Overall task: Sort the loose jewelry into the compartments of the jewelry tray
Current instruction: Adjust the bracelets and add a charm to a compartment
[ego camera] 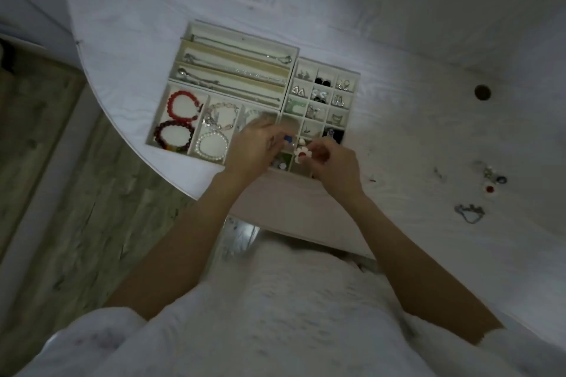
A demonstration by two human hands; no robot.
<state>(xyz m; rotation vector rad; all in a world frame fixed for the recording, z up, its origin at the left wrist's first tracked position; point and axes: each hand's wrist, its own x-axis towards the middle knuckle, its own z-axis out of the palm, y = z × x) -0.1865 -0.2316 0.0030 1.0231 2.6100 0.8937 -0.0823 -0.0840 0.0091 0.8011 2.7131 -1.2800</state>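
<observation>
Most of the jewelry already sits in the jewelry tray (292, 53), but a few loose pieces (490, 182) wait on the bench (413, 119), while the right hand (333, 162) pinches a white flower piece (302, 154) over a near compartment and the left hand (254, 147), fingers curled, hides what it holds.
</observation>
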